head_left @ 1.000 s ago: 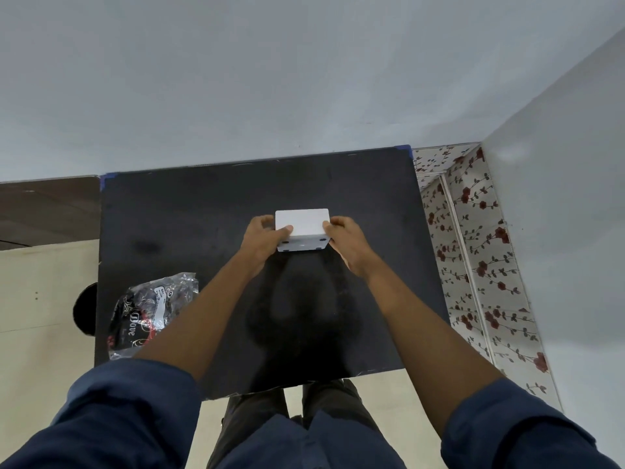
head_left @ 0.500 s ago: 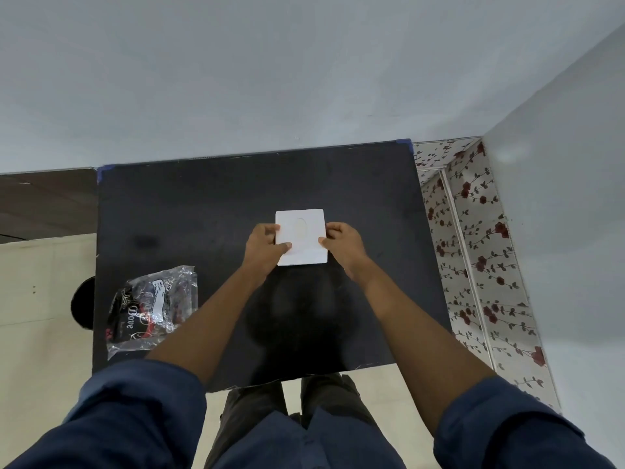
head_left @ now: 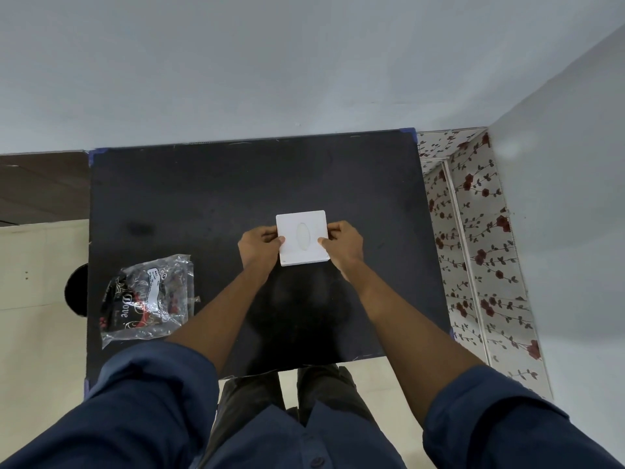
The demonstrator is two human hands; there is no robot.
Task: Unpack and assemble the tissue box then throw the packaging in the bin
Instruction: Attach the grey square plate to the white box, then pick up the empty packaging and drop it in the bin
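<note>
A white square tissue box (head_left: pixel 302 237) with an oval opening in its top face sits at the middle of the black table (head_left: pixel 209 198). My left hand (head_left: pixel 258 246) grips its left side and my right hand (head_left: pixel 342 244) grips its right side, thumbs on the top face. A crumpled clear plastic packaging bag (head_left: pixel 148 299) with black and red print lies on the table at the front left, apart from both hands.
A round black bin (head_left: pixel 77 294) shows partly on the floor past the table's left edge. A white wall runs behind the table. A rose-patterned panel (head_left: pixel 480 252) and another white wall stand to the right. My legs are under the front edge.
The box was tipped from showing its side to showing its top face with the oval opening. Both hands kept hold of it and shifted slightly.
</note>
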